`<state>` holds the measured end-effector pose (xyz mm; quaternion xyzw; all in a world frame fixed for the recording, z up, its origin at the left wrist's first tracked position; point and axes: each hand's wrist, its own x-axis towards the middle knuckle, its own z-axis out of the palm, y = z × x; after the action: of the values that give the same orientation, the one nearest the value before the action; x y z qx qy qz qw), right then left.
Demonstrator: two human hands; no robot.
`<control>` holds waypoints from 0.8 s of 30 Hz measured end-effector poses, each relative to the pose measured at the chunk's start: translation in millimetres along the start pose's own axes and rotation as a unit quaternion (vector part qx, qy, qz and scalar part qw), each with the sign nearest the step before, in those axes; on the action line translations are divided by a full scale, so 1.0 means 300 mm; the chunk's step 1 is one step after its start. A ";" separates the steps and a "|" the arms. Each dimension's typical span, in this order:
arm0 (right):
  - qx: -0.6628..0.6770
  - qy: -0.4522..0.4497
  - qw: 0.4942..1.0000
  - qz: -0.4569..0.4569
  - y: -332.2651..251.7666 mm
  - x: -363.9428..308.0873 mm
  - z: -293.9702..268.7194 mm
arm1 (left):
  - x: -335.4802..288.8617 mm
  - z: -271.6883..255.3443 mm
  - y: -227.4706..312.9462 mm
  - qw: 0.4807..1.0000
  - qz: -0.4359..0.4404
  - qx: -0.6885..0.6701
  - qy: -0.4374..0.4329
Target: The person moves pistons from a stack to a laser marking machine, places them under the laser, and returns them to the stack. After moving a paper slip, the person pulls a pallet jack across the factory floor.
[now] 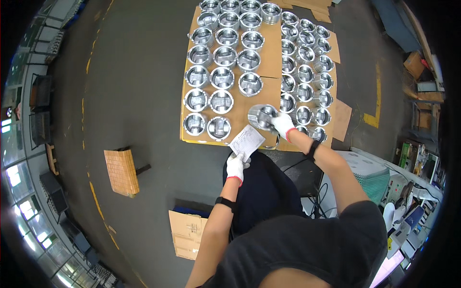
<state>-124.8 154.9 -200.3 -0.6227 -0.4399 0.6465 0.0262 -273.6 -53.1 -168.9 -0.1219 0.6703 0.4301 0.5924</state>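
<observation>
My left hand [236, 167], in a white knit glove with a red cuff, grips a white sheet of paper [247, 142] with handwriting on it. The sheet lies over the near edge of the cardboard [245, 117]. My right hand [282, 124], gloved the same way, is closed on the side of a silver metal piston [259, 116]. That piston is tilted, its hollow side toward my right hand. Left of it, several pistons stand in rows with their hollow sides up, such as the nearest one [219, 128]. A thin curved thing [274, 143] shows by the cardboard's near edge.
More pistons [303, 115] stand close together in rows on the right. A stool with a slatted top [121, 172] is on the floor at the left, and a flattened carton [186, 234] lies near my left arm. Cables [318, 201] and a cluttered bench [401, 216] are at the right.
</observation>
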 end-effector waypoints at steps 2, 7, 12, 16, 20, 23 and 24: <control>0.075 0.023 0.997 -0.021 0.056 -0.055 -0.063 | 0.059 0.071 0.030 0.999 0.010 -0.029 -0.009; 0.055 0.047 0.994 0.084 0.032 -0.129 -0.080 | 0.178 0.174 0.102 0.997 0.039 -0.047 -0.039; 0.159 0.075 0.980 0.095 0.064 0.021 0.120 | 0.131 0.056 0.137 0.993 -0.030 0.031 -0.109; -0.149 0.117 0.982 0.016 0.184 0.192 0.155 | -0.031 -0.170 0.115 0.983 0.039 0.054 -0.169; -0.102 0.091 0.985 -0.103 0.104 0.101 0.258 | -0.178 -0.749 -0.068 0.999 0.035 0.011 -0.008; 0.034 0.143 0.986 -0.075 0.137 0.066 0.173 | -0.214 -1.188 -0.443 0.983 -0.008 -0.112 0.144; -0.202 0.127 0.968 -0.081 0.048 -0.056 0.304 | -0.290 -1.309 -0.553 0.966 -0.040 -0.147 0.211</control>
<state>-189.3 87.5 -210.6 -0.6540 -0.6038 0.4557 0.0075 -409.4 -466.0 -190.5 -0.3219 0.7041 0.4642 0.4303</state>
